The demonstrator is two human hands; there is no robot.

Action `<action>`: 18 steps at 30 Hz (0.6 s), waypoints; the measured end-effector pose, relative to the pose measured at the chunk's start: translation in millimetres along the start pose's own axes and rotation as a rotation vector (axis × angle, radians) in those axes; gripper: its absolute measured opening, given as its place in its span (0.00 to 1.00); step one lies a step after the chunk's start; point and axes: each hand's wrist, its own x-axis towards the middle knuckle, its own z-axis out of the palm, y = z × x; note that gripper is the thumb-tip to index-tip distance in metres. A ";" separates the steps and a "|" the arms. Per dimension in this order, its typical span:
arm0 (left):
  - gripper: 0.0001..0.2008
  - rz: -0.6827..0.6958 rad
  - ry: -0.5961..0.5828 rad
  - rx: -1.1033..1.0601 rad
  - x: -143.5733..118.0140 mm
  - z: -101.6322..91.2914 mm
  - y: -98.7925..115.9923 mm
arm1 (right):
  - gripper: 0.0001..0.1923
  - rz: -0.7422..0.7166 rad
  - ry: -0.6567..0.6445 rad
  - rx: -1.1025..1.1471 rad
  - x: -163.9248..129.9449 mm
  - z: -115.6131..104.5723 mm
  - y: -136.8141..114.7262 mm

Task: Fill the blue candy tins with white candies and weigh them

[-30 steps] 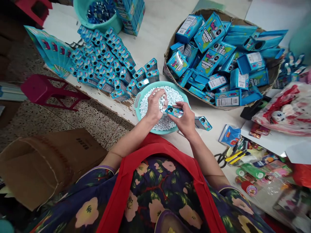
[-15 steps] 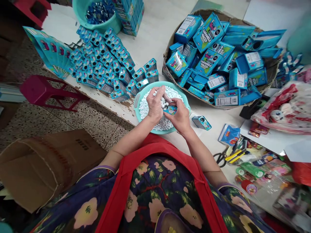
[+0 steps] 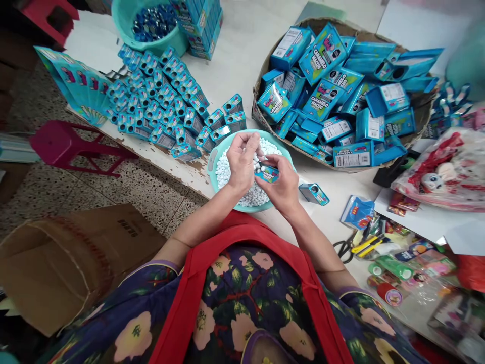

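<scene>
Over a turquoise basin (image 3: 213, 174) of small white candies (image 3: 223, 169), my two hands meet. My right hand (image 3: 283, 183) is closed around a small blue candy box (image 3: 268, 174) printed "Caramelo Macizo". Its top end lies against the fingers of my left hand (image 3: 242, 161). My left hand is cupped, fingers curled inward around some white candies that show at the box's end; how many it holds is hidden. Another blue box (image 3: 314, 193) with a round hole in its end lies on the table right of the basin.
Many small boxes (image 3: 159, 101) stand in rows at left. Behind them are a basin of shiny blue pieces (image 3: 151, 23) and stacked boxes (image 3: 200, 25). A cardboard tray (image 3: 261, 116) heaped with blue boxes sits right. Scissors (image 3: 344, 248) and yellow cutters (image 3: 367, 245) lie lower right.
Fewer white candies show between my hands, and my left fingers have drawn in closer over the box's end. My right hand keeps its hold on the box.
</scene>
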 end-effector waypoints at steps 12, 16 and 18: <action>0.12 0.098 -0.033 0.008 -7.0 -4.0 4.1 | 0.23 0.011 0.090 0.038 -1.4 8.6 1.9; 0.12 0.148 -0.052 -0.007 -7.3 -6.7 -0.7 | 0.26 -0.014 0.096 0.037 -0.4 13.1 5.7; 0.13 0.155 -0.066 0.000 -7.9 -7.6 -1.7 | 0.27 -0.012 0.099 0.042 0.1 14.5 7.0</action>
